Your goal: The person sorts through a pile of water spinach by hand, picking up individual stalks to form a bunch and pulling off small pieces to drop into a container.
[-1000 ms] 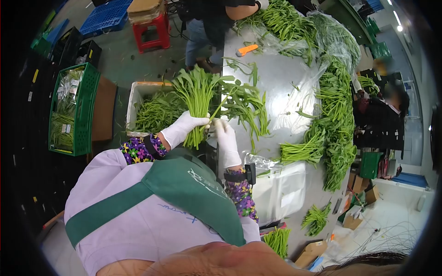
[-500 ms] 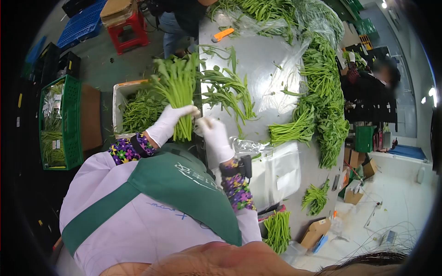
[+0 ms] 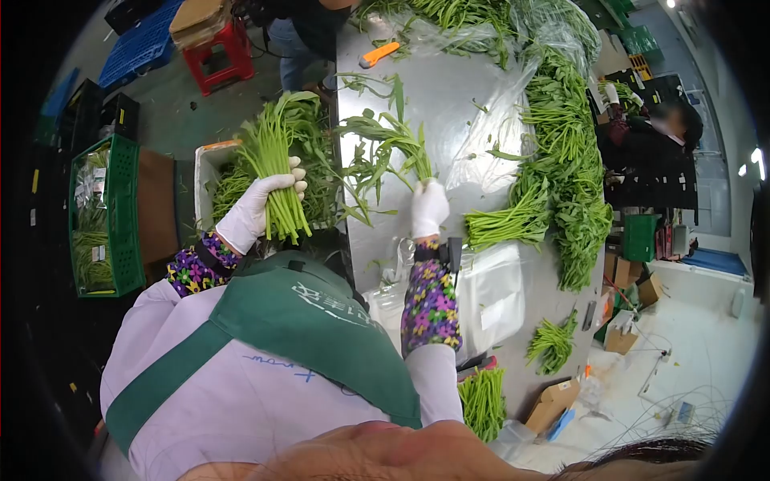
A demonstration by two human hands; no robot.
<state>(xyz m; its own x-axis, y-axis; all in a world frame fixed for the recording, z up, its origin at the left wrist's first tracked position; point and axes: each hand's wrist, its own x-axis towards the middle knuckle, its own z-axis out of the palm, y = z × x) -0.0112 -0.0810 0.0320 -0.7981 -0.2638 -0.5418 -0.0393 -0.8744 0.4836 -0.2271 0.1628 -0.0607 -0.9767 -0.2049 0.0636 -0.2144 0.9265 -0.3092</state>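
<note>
My left hand (image 3: 263,202), in a white glove, is wrapped round a thick bunch of water spinach (image 3: 271,152). The bunch stands over the white foam box (image 3: 204,180), leaves up and cut stems pointing down towards my apron. On the steel table (image 3: 469,112), my gloved right hand (image 3: 430,210) is closed on the stem ends of a few loose water spinach stalks (image 3: 401,143). Their leaves spread left across the metal. The fingertips of the right hand are partly hidden.
A long heap of water spinach (image 3: 561,160) lines the table's far side, with a separate bundle (image 3: 507,223) beside it. Clear plastic bags (image 3: 489,305) lie near my right forearm. An orange cutter (image 3: 378,54) lies at the left end. A green crate (image 3: 120,216) stands on the floor.
My left hand has moved left and slightly down with the bunch. My right hand has gone from beside it out to the right over the table and closed on the loose stalks.
</note>
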